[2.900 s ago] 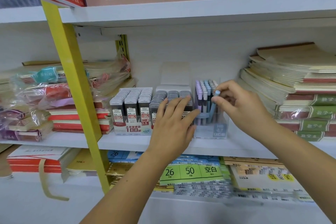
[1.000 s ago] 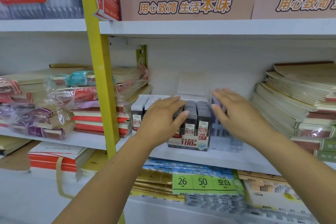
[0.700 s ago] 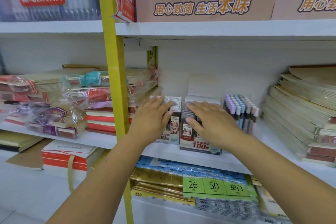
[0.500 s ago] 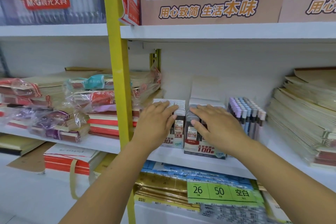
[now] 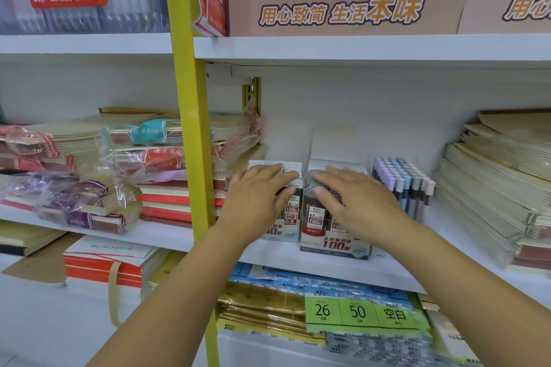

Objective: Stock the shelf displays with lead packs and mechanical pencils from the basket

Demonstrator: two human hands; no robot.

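Head view, nearest first: green price tags (image 5: 357, 311) hang below the white shelf (image 5: 298, 262). On the shelf, the left hand (image 5: 256, 202) lies flat on the 0.5 lead pack box (image 5: 290, 214), fingers straight and close together. The right hand (image 5: 357, 202) presses the 0.7 lead pack box (image 5: 334, 246) just beside it, fingers straight and slightly spread. Mechanical pencils (image 5: 402, 182) stand upright just right of the boxes, with notebook stacks (image 5: 492, 188) farther right.
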